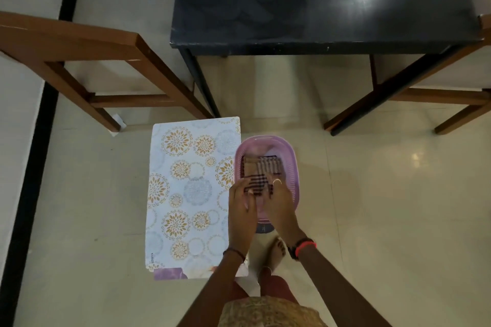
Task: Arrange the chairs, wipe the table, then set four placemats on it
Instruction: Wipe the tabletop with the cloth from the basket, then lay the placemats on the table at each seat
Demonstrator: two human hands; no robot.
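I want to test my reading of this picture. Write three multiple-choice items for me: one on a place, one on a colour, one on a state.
1. Where do the placemats lie?
A. on the table
B. on the floor, left of the basket
C. on a chair

2. What colour is the basket?
A. pink
B. green
C. yellow

3. What are the left hand and the right hand doing?
A. hanging free
B. holding the checked cloth in the basket
C. lifting a chair

Answers:
1 B: the patterned stack lies flat on the tiles beside the basket.
2 A: its rim and walls are pink.
3 B: the fingers of both hands grip the cloth.
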